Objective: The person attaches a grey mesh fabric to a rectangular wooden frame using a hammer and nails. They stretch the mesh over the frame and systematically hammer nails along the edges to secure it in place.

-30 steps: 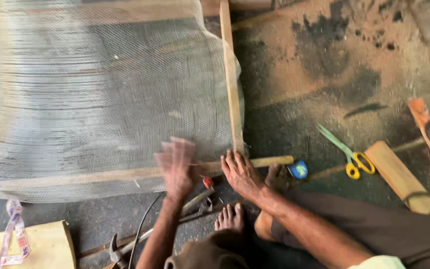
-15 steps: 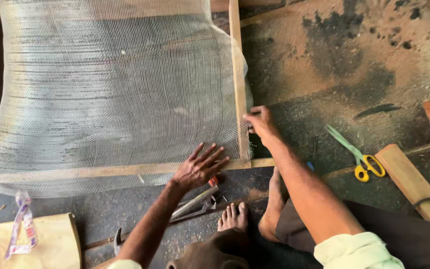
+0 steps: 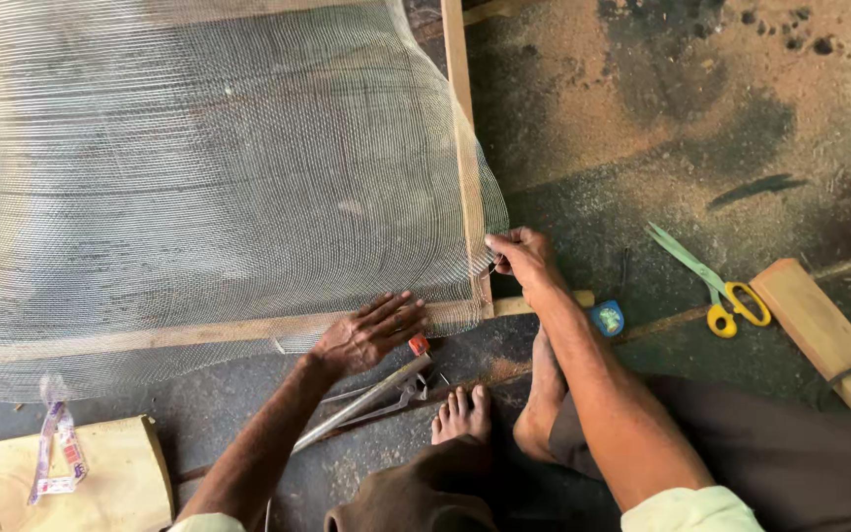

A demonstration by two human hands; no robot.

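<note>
A sheet of fine wire mesh (image 3: 219,187) lies draped over a wooden frame (image 3: 465,148) on the floor. My left hand (image 3: 371,333) presses flat, fingers spread, on the mesh over the frame's near rail close to its right corner. My right hand (image 3: 522,256) pinches the mesh's right edge, just outside the frame's right rail. Metal hand tools (image 3: 371,394) with a red tip lie on the floor just below my left hand, next to my bare foot (image 3: 460,414).
Yellow-handled scissors (image 3: 716,286) and a wood block (image 3: 824,335) lie on the dusty floor at right. A small blue round object (image 3: 606,317) sits near my right forearm. A pale wood block (image 3: 61,483) with a tape strip (image 3: 56,448) lies at bottom left.
My right hand moved from the frame's near corner up along the right rail and took hold of the mesh edge. My left hand settled flat on the near rail.
</note>
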